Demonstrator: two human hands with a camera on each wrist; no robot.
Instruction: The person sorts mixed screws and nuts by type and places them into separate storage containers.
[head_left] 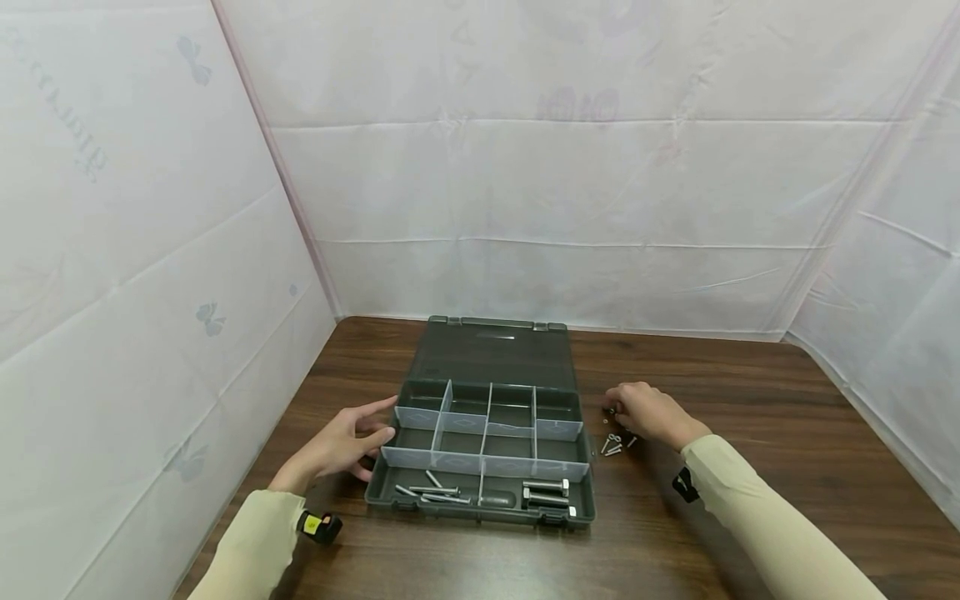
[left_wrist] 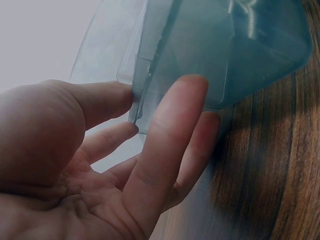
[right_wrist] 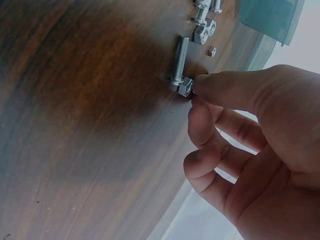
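1. Left hand [head_left: 341, 444]: fingers straight and slightly spread, tips resting against the left wall of the box [head_left: 480, 500]; in the wrist view, fingertips [left_wrist: 185, 95] flat against smooth, translucent grey plastic. Cream sleeve [head_left: 251, 542] on the forearm, small black-and-yellow unit at the wrist.
2. Box: dark grey plastic, rectangular, lid [head_left: 495, 354] laid open flat toward the far wall. Inside, pale translucent dividers [head_left: 487, 433] forming a grid of compartments. In the near row, thin silver screws [head_left: 435, 492] at left, thicker hex-headed bolts [head_left: 546, 493] at right.
3. Table [head_left: 750, 392]: dark brown wood, streaked grain, matte sheen.
4. Loose fasteners [head_left: 613, 444]: small bright metal pieces lying on the table just right of the box, near the right hand.
5. Right hand [head_left: 651, 412]: fingers curled, thumb and forefinger pinching the hex head of a bolt [right_wrist: 181, 65]; threaded shank lying on the wood, pointing away from the hand. More hex-headed pieces [right_wrist: 204, 25] and a tiny nut [right_wrist: 212, 50] just beyond.
6. Surroundings: white creased sheeting [head_left: 525, 167] on three sides, faint prints showing through.
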